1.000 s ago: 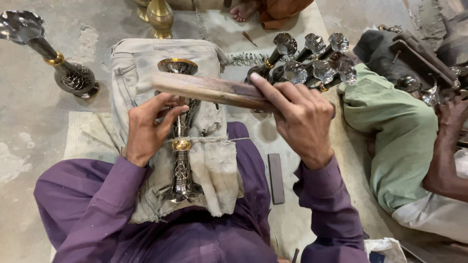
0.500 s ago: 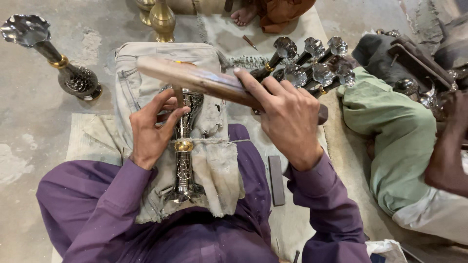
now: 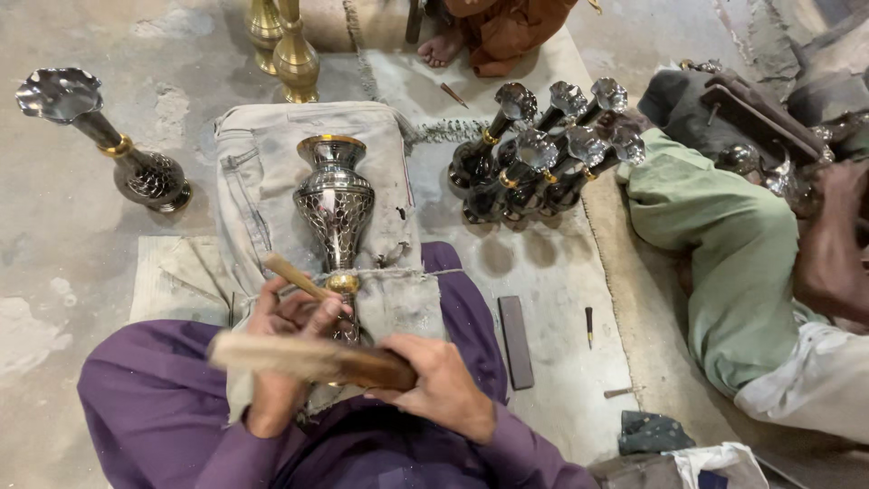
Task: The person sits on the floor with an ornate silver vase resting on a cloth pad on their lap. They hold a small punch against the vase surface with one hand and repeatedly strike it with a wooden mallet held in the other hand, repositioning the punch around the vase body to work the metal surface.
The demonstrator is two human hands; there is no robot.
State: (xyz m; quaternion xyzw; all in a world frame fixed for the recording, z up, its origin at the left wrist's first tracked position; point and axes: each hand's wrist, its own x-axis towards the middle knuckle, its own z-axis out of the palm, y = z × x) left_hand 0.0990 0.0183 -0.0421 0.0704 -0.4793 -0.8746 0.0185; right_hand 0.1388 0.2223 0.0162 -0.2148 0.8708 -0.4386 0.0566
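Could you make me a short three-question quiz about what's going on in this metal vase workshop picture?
1. True or false: the silver vase lies on a grey cloth over the person's lap.
2. What does the right hand grip?
A) a wooden bat-shaped tool
B) a brass vase
C) a dark flat stone
3. What does the left hand hold against the vase's narrow neck?

Key:
1. True.
2. A, the wooden bat-shaped tool, held across the lap.
3. A thin wooden stick, pinched in the fingers.
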